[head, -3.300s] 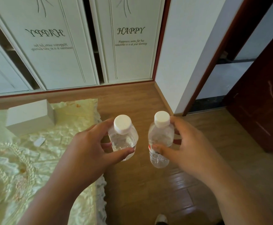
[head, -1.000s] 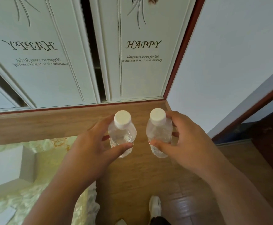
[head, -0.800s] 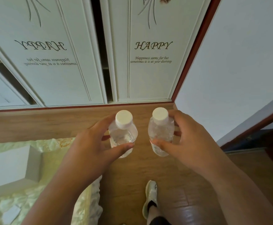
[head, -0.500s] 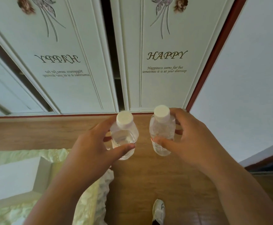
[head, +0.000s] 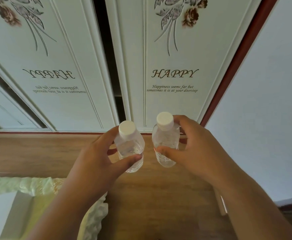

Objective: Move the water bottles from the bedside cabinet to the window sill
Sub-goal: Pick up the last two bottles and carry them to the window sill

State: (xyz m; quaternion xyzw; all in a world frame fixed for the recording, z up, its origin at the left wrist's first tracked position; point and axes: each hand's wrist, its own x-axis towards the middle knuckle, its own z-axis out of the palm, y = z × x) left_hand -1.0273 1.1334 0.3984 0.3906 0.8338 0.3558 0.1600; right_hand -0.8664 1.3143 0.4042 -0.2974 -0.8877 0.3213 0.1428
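Observation:
I hold two small clear water bottles with white caps upright in front of me, above the wooden floor. My left hand [head: 93, 163] is wrapped around the left bottle [head: 129, 146], thumb across its front. My right hand [head: 193, 153] grips the right bottle [head: 166, 141], which shows a bit of red label under my thumb. The two bottles are side by side, a small gap between them. No bedside cabinet or window sill is in view.
White sliding wardrobe doors [head: 173, 75] printed with "HAPPY" and flowers stand straight ahead, with a dark gap between them. A plain wall [head: 266, 110] is on the right. A bed with a pale green quilt [head: 37, 186] and a white box [head: 1, 215] lies at lower left.
The view has tilted up and drawn closer to the wardrobe. The doorway and my shoe have left the frame. Both hands keep the same hold on the bottles.

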